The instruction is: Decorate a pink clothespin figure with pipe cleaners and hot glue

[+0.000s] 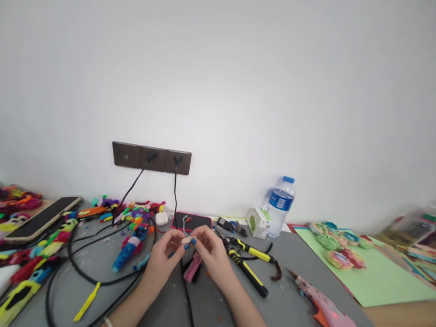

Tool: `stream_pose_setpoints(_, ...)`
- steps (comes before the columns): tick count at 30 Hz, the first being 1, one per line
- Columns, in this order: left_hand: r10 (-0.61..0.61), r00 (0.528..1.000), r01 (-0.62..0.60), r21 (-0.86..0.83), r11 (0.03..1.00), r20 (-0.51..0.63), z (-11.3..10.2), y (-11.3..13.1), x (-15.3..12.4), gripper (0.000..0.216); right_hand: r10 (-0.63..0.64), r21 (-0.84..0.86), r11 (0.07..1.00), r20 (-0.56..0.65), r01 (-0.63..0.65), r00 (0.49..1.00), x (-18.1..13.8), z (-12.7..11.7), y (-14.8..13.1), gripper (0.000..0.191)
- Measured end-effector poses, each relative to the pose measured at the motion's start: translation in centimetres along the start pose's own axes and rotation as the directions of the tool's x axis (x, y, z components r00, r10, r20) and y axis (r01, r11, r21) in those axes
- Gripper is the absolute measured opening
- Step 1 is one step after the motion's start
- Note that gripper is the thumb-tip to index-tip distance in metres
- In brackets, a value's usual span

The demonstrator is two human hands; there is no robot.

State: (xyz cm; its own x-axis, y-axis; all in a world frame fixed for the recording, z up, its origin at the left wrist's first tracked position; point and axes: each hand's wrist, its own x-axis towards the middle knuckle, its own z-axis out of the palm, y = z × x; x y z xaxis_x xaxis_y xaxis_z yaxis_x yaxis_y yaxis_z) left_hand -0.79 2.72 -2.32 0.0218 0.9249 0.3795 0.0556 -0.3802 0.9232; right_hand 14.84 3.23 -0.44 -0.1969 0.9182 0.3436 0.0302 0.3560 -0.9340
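Observation:
My left hand (164,257) and my right hand (211,253) meet above the grey table (215,308), fingertips pinched together on a small pale piece with a blue bit (188,241). Both hands are closed on it. Just below them lies a pink fuzzy piece (192,269) on the table. Yellow-and-black pliers (250,263) rest right of my right hand. A black cable (189,301) runs under my wrists.
Colourful fuzzy figures (29,250) crowd the left side, with a phone (42,218) among them. A pink glue gun (327,310) lies front right. A water bottle (280,203), a small box (257,222) and green paper with craft flowers (374,274) sit to the right. Wall sockets (151,158) hold black cords.

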Motion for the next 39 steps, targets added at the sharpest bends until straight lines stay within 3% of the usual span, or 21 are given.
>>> stream_pose_setpoints(19, 0.059, 0.998, -0.06, 0.081, 0.995, 0.01, -0.3, 1.0, 0.2, 0.017, 0.013, 0.032, 0.999, 0.013, -0.014, 1.0, -0.2, 0.2, -0.2, 0.035)
stream_pose_setpoints(30, -0.033, 0.999, 0.033, 0.014, 0.999, -0.03, -0.1, 0.3, 0.0, 0.024, 0.01, 0.019, 1.0, 0.013, -0.01, 1.0, -0.2, 0.2, 0.0, 0.034)
stream_pose_setpoints(39, 0.016, 1.0, -0.016, 0.029, 0.999, -0.022, -0.2, 0.6, 0.0, 0.019, 0.001, 0.002, 1.0, 0.01, -0.002, 1.0, -0.1, 0.2, 0.0, 0.032)
